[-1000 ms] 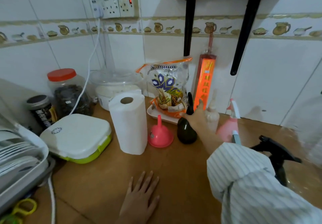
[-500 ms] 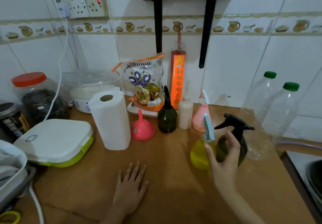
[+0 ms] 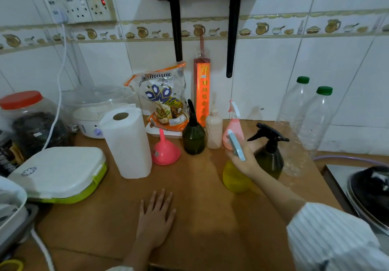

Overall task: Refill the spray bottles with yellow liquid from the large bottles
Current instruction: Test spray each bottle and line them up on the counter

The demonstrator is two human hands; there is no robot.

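Observation:
My right hand [image 3: 245, 161] grips the neck of a yellow spray bottle [image 3: 234, 178] with a light blue trigger head, standing on the brown counter [image 3: 200, 218]. Just right of it stands a dark green spray bottle with a black head [image 3: 269, 154]. Behind are a pink spray bottle [image 3: 232, 127], a beige bottle [image 3: 214, 131] and a dark green bottle without a trigger [image 3: 193, 135]. A pink funnel [image 3: 165, 150] sits upside down to their left. Two large clear bottles with green caps [image 3: 294, 110] [image 3: 315, 123] stand at the right wall; they look empty. My left hand [image 3: 156, 218] rests flat on the counter.
A paper towel roll [image 3: 127, 142] stands left of the funnel. A white and green box [image 3: 61, 173], a red-lidded jar [image 3: 27, 121] and a white appliance [image 3: 92, 112] fill the left side. A snack bag [image 3: 166, 100] leans on the wall. A sink [image 3: 370, 190] lies right.
My right hand came back from the rear row of bottles and closed on the yellow spray bottle's neck. The view swung right, showing the large bottles. My left hand stayed flat.

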